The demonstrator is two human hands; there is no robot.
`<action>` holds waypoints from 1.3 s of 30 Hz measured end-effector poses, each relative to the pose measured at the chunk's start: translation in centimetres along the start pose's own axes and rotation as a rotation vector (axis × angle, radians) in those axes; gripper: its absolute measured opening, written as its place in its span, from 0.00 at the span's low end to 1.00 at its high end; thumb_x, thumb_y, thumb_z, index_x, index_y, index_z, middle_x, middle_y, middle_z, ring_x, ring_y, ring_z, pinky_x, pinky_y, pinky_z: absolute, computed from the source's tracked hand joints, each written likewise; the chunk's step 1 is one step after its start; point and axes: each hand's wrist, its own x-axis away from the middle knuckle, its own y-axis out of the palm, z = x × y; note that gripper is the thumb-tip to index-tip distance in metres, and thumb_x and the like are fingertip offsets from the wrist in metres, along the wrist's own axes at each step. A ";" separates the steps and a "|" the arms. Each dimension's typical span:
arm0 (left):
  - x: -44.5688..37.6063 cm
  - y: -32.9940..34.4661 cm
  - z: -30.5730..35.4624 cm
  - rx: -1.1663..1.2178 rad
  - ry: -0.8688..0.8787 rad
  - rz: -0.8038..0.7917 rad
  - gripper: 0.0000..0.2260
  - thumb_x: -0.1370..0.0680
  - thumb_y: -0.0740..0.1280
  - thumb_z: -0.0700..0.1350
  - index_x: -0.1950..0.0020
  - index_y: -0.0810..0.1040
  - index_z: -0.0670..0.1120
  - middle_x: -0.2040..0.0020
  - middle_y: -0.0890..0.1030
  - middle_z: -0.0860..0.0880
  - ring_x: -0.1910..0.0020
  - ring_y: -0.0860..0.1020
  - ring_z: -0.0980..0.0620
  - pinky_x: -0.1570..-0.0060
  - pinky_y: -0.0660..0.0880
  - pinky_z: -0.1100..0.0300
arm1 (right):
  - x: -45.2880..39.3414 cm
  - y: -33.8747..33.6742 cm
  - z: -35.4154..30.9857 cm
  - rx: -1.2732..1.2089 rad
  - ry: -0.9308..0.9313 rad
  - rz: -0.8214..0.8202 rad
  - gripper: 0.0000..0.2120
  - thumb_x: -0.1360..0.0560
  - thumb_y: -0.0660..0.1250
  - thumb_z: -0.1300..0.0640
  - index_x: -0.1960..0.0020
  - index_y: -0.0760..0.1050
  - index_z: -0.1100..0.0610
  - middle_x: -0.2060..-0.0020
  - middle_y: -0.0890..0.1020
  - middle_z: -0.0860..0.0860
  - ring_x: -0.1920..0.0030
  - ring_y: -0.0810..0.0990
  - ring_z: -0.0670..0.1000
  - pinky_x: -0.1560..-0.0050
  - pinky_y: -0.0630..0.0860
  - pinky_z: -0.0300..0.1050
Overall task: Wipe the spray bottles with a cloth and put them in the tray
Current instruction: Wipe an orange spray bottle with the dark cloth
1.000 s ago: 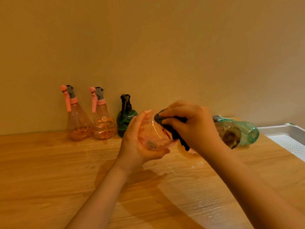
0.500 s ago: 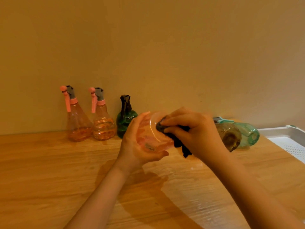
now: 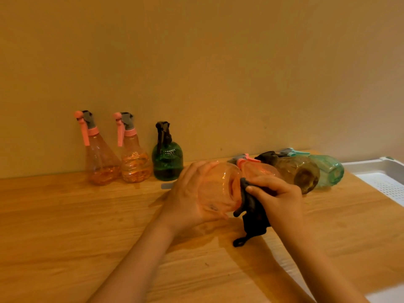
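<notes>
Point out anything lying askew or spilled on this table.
Two bottles lie on their sides near the tray: a brown bottle and a teal bottle, while three others stand upright. A wet-looking sheen shows on the table under the hands.

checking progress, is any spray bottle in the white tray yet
No, the visible part of the white tray holds no bottle.

I see dim, warm amber light over everything — soft shadows fall under the arms onto the table (image 3: 65, 237), a pale sheen lies at its lower right, and the picture is slightly soft — edges bow.
</notes>
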 end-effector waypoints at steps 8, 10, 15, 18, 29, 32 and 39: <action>0.1 0.4 -0.9 -0.240 0.066 -0.219 0.41 0.36 0.71 0.64 0.27 0.57 0.61 0.30 0.66 0.59 0.31 0.62 0.59 0.32 0.62 0.57 | 1.2 0.3 0.8 -0.005 0.041 0.009 0.19 0.34 0.72 0.72 0.64 0.80 0.46 0.65 0.82 0.36 0.60 0.80 0.38 0.58 0.72 0.27; 0.0 0.4 -1.0 -0.243 0.070 -0.229 0.39 0.36 0.68 0.66 0.28 0.57 0.61 0.30 0.67 0.58 0.32 0.64 0.58 0.33 0.62 0.58 | 1.3 0.4 0.9 0.004 0.042 0.012 0.19 0.34 0.72 0.72 0.64 0.80 0.46 0.66 0.82 0.36 0.60 0.80 0.38 0.58 0.72 0.27; 0.0 0.1 -1.1 -0.224 0.055 -0.287 0.39 0.33 0.74 0.60 0.28 0.57 0.62 0.28 0.64 0.59 0.33 0.55 0.68 0.37 0.45 0.77 | 1.2 0.5 1.0 -0.005 0.043 0.006 0.18 0.34 0.72 0.72 0.64 0.80 0.47 0.65 0.82 0.36 0.59 0.80 0.37 0.58 0.72 0.27; 0.0 0.1 -1.2 -0.213 0.052 -0.290 0.39 0.32 0.75 0.58 0.29 0.55 0.63 0.28 0.63 0.60 0.34 0.53 0.70 0.38 0.43 0.80 | 1.1 0.6 1.0 0.000 0.049 0.000 0.19 0.34 0.72 0.72 0.64 0.79 0.47 0.65 0.82 0.36 0.60 0.80 0.37 0.58 0.72 0.27; 0.7 -1.2 0.9 -0.065 -0.346 -0.052 0.21 0.24 0.63 0.60 0.33 0.71 0.57 0.36 0.69 0.61 0.36 0.66 0.62 0.36 0.64 0.65 | -1.9 -0.3 -0.1 0.026 0.034 0.023 0.15 0.34 0.73 0.70 0.61 0.81 0.49 0.64 0.83 0.41 0.57 0.81 0.40 0.55 0.74 0.29; 1.7 -1.4 1.8 -0.179 -0.645 0.081 0.16 0.22 0.58 0.60 0.53 0.78 0.50 0.48 0.78 0.54 0.57 0.75 0.58 0.59 0.74 0.61 | -4.1 -0.1 -1.2 0.101 0.121 -0.099 0.10 0.32 0.73 0.66 0.59 0.82 0.51 0.61 0.82 0.45 0.59 0.80 0.40 0.58 0.74 0.27; 1.6 -0.3 2.8 -0.039 -1.060 -0.050 0.30 0.22 0.45 0.67 0.58 0.77 0.47 0.63 0.82 0.47 0.64 0.81 0.50 0.58 0.80 0.54 | -4.7 2.4 -1.5 0.264 0.202 -0.410 0.03 0.31 0.73 0.64 0.58 0.83 0.59 0.68 0.79 0.43 0.67 0.76 0.41 0.68 0.71 0.27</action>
